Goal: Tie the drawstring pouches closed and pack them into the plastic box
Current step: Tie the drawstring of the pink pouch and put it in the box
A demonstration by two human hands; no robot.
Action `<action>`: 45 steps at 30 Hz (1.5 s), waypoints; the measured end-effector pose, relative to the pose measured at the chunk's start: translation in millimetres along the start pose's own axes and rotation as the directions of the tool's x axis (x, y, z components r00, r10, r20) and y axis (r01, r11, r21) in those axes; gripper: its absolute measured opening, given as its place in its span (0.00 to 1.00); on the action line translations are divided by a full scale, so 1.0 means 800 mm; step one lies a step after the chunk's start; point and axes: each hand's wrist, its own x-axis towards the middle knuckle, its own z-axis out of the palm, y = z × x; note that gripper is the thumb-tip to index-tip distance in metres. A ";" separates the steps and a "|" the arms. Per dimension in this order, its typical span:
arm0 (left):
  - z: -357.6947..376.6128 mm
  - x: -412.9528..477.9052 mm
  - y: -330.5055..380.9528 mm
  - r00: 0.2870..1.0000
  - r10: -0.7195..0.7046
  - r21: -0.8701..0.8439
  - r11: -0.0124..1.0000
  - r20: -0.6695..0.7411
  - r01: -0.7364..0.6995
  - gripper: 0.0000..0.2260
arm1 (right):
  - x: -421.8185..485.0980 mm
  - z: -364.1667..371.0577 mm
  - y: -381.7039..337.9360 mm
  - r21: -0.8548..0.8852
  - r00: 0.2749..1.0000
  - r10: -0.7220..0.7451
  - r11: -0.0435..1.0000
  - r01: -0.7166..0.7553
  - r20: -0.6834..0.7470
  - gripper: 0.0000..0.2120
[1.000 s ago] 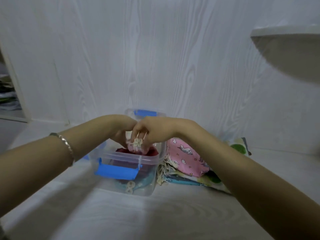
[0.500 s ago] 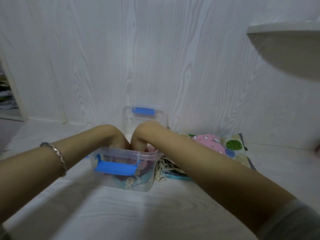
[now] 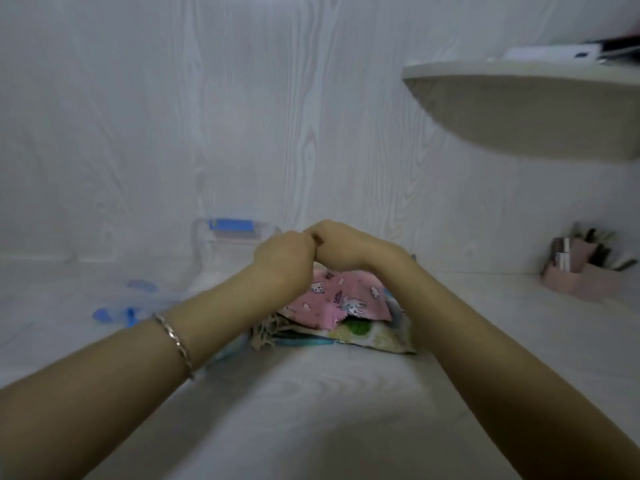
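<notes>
Both hands are out of the plastic box (image 3: 152,301) and have shifted right to the pile; the box now sits at left, blurred. The pink pouch (image 3: 341,296) is on top of the stack, its top edge tented up to the hands. Left hand (image 3: 284,258) and right hand (image 3: 346,247) are knuckle to knuckle, fingers curled on that edge; cords hidden under them.

Step, my read: cinch and knot. Pull both cords evenly, pin the gathered neck, snug the knot.

Thin printed cotton, limp, should gather easily. Beige cord ends (image 3: 266,332) are frayed. At least 2 flat pouches lie beneath. Box is clear plastic with blue clips. Surface (image 3: 311,410) is white wood-grain.
</notes>
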 end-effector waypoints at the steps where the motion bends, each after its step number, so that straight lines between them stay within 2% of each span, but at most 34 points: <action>1: 0.020 -0.004 0.013 0.999 0.014 0.065 0.998 0.035 -0.016 0.15 | -0.009 0.014 0.018 0.003 0.999 0.028 1.000 -0.028 0.040 0.20; 4: 0.072 -0.011 0.040 0.987 -0.029 0.315 0.949 0.159 -0.023 0.16 | -0.042 0.045 0.067 0.027 0.989 0.119 0.992 -0.122 0.089 0.21; 7: 0.104 -0.008 0.040 0.974 -0.132 0.468 0.883 0.183 0.032 0.15 | -0.070 0.063 0.096 0.107 0.986 0.151 0.982 -0.158 0.072 0.22; 11: 0.113 0.002 0.029 0.984 -0.125 0.564 0.825 0.125 0.033 0.15 | -0.092 0.073 0.114 0.248 0.991 0.137 0.960 -0.129 -0.012 0.20; 15: 0.098 0.008 0.028 0.997 -0.056 0.542 0.840 0.046 0.022 0.15 | -0.096 0.079 0.111 0.306 0.992 0.113 0.948 -0.090 -0.057 0.19; 17: 0.086 0.009 0.029 0.999 -0.034 0.499 0.866 0.015 0.022 0.14 | -0.095 0.082 0.108 0.302 0.993 0.097 0.951 -0.072 -0.067 0.19; 20: 0.061 0.004 0.033 0.995 0.048 0.372 0.928 -0.088 -0.011 0.10 | -0.097 0.083 0.097 0.298 0.984 0.039 0.955 0.014 -0.171 0.22; 23: 0.033 -0.007 0.044 0.948 0.201 0.168 0.972 -0.248 -0.162 0.11 | -0.094 0.076 0.083 0.494 0.966 -0.004 0.859 0.137 -0.260 0.23; 26: 0.015 -0.017 0.048 0.888 0.284 -0.030 0.948 -0.362 -0.316 0.12 | -0.083 0.068 0.077 0.548 0.921 0.105 0.826 0.129 -0.374 0.22; 29: 0.012 -0.022 0.045 0.851 0.206 -0.310 0.869 -0.482 -0.386 0.10 | -0.081 0.055 0.070 0.483 0.823 0.130 0.855 0.189 -0.553 0.14; 31: 0.007 -0.024 0.041 0.885 0.115 -0.503 0.786 -0.452 -0.359 0.14 | -0.084 0.047 0.067 0.401 0.786 0.088 0.891 0.213 -0.612 0.08; 33: 0.003 -0.026 0.032 0.938 0.065 -0.615 0.740 -0.341 -0.275 0.19 | -0.088 0.041 0.064 0.429 0.786 0.095 0.874 0.227 -0.611 0.06; 35: 0.004 -0.026 0.021 0.973 0.070 -0.553 0.812 -0.221 -0.184 0.18 | -0.094 0.031 0.059 0.517 0.786 0.130 0.815 0.263 -0.605 0.05; 37: 0.009 -0.023 0.014 0.976 0.052 -0.484 0.862 -0.212 -0.152 0.13 | -0.096 0.015 0.054 0.537 0.762 0.124 0.780 0.321 -0.636 0.07; 39: 0.008 -0.022 0.016 0.977 0.024 -0.530 0.837 -0.213 -0.137 0.13 | -0.095 -0.003 0.049 0.537 0.742 0.114 0.762 0.361 -0.660 0.10; 42: -0.006 -0.025 0.035 0.994 -0.019 -0.571 0.820 -0.108 -0.047 0.26 | -0.088 -0.026 0.038 0.520 0.718 0.115 0.768 0.374 -0.687 0.12; 43: -0.012 -0.025 0.042 0.993 -0.035 -0.538 0.843 -0.109 -0.029 0.26 | -0.085 -0.033 0.034 0.521 0.711 0.121 0.765 0.378 -0.693 0.11; 45: -0.019 -0.024 0.052 0.989 -0.043 -0.498 0.867 -0.145 -0.035 0.19 | -0.082 -0.046 0.030 0.550 0.701 0.145 0.734 0.397 -0.699 0.08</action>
